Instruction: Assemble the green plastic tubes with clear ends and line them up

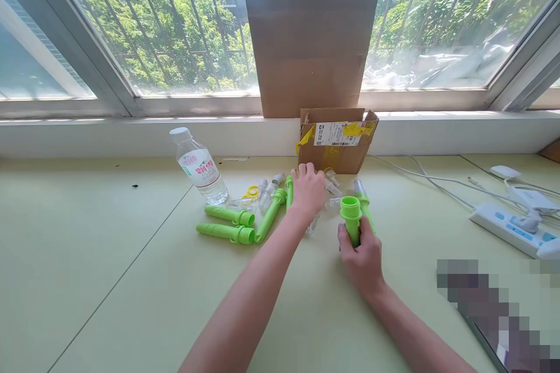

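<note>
My right hand (362,256) is wrapped round a green plastic tube (351,218), held upright with its threaded end up. My left hand (308,191) reaches forward over a pile of clear plastic pieces (266,195) just in front of a small cardboard box (336,140). Its fingers curl down onto the pile; what they grip is hidden. Several more green tubes (227,233) lie on the pale green table (109,280) to the left of that hand, and another green tube (289,189) touches its left side.
A water bottle (200,168) stands left of the pile. A yellow ring (251,192) lies among the clear pieces. A tall cardboard sheet (310,29) leans on the window. At right are a power strip (510,227), white cables (420,178) and a charger.
</note>
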`<state>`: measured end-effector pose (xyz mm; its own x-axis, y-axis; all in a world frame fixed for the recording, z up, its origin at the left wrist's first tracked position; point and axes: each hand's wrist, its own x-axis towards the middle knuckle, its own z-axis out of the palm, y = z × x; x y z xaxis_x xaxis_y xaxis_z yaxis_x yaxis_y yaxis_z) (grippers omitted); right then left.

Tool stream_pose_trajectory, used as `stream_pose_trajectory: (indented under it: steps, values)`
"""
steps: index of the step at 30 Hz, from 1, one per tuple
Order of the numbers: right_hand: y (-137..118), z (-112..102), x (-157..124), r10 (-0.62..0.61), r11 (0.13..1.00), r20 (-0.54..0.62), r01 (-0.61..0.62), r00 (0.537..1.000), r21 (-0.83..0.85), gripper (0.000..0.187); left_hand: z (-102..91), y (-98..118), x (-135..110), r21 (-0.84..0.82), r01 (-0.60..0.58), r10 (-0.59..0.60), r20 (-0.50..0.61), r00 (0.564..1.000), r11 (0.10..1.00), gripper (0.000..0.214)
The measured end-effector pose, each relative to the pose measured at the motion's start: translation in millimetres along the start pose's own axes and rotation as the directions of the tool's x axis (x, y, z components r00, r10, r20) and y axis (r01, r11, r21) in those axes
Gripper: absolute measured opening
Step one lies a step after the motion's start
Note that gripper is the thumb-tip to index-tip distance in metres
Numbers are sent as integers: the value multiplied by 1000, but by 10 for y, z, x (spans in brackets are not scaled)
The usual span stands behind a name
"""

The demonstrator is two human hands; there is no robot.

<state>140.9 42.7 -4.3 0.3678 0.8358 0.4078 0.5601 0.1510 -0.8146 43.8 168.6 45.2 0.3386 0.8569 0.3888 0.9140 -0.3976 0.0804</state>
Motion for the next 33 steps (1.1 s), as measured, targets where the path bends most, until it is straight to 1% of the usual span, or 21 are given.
stream_pose_trajectory:
  steps: [3,5,7,9,10,12,13,14,17,18,21,24,27,30,33]
  values:
    - [3,4,7,-5,1000,0,5,1000,-5,14,52,-17,24,27,29,-30,65,997,999,18]
    - [9,8,12,0,1000,5,0,1000,3,13,82,-28,36,37,24,-27,87,996,999,17]
    - [12,8,15,4,1000,13,-4,1000,13,12,82,-30,39,23,-10,9,61,998,1000,16]
    - [4,6,16,11,1000,17,-11,1000,14,11,35,-24,30,-15,-43,43,6,999,999,16]
    - [-3,3,16,17,1000,18,-17,1000,14,10,-8,-20,21,-45,-45,44,-19,999,998,16]
    - [-22,-1,19,25,1000,24,-25,999,10,8,-133,-18,-11,-128,-28,23,-36,999,991,14]
    - [-31,-2,22,24,1000,29,-24,999,6,8,-211,-23,-33,-182,-26,22,-22,1000,983,14]
    - [-38,-3,25,16,1000,33,-16,999,-1,8,-298,-34,-59,-236,-24,28,15,999,971,14]
    - [-42,-3,34,-31,999,54,32,998,-28,8,-590,-101,-157,-382,-53,120,153,981,923,12]
    - [-37,-2,36,-45,998,73,48,996,-35,9,-690,-134,-192,-412,-37,126,193,973,910,13]
    - [-15,-1,33,-63,996,161,72,985,-56,27,-966,-252,-290,-487,70,107,326,939,871,18]
    - [0,-3,18,-98,990,199,115,975,-77,34,-1161,-359,-354,-456,83,123,404,906,886,21]
    - [6,-1,-9,-188,971,238,218,953,-103,32,-1235,-408,-384,-414,90,114,442,890,906,22]
    - [22,8,-41,-297,934,280,339,913,-111,32,-1215,-389,-390,-399,84,118,456,882,913,23]
    - [44,14,-62,-369,905,286,411,884,-104,34,-1176,-345,-387,-400,42,163,465,870,915,20]
